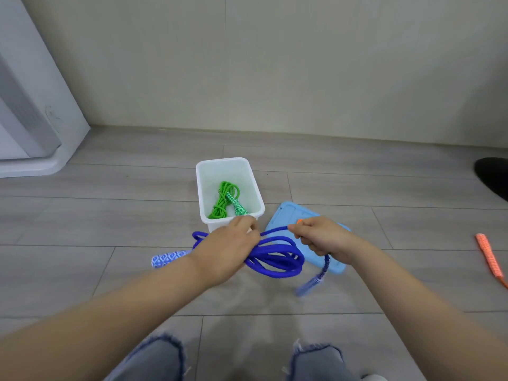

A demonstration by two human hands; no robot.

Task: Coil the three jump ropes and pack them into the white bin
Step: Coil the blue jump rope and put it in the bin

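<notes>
Both hands have a grip on the blue rope (275, 257): the left hand (228, 248) is curled round the bundled loops at their middle, and the right hand (320, 237) pinches a single strand that runs from the bundle to its fingers. The loops hang as a flattened coil between the two hands, held above the floor (82, 229) just in front of the white bin (204, 188). One blue-and-white patterned handle (169, 258) sticks out to the left behind the left wrist, and the other handle (313, 281) dangles below the right hand, blurred. The bin stands on the floor near the wall (275, 64), and the green rope (224, 200) lies coiled inside it with its green-and-white handle (239, 207) leaning against the near right corner. A light blue lid (288, 213) lies flat on the floor just to the right of the bin, partly hidden under the right hand. The orange rope (488, 255) lies on the floor well off to the right, only one handle and a bit of cord in view, and a small orange bit shows at the top of the right hand. A dark object (494, 174) sits at the right edge, and a white appliance (33, 119) stands at the left. The person's frayed jeans (159, 358) show at the bottom.
</notes>
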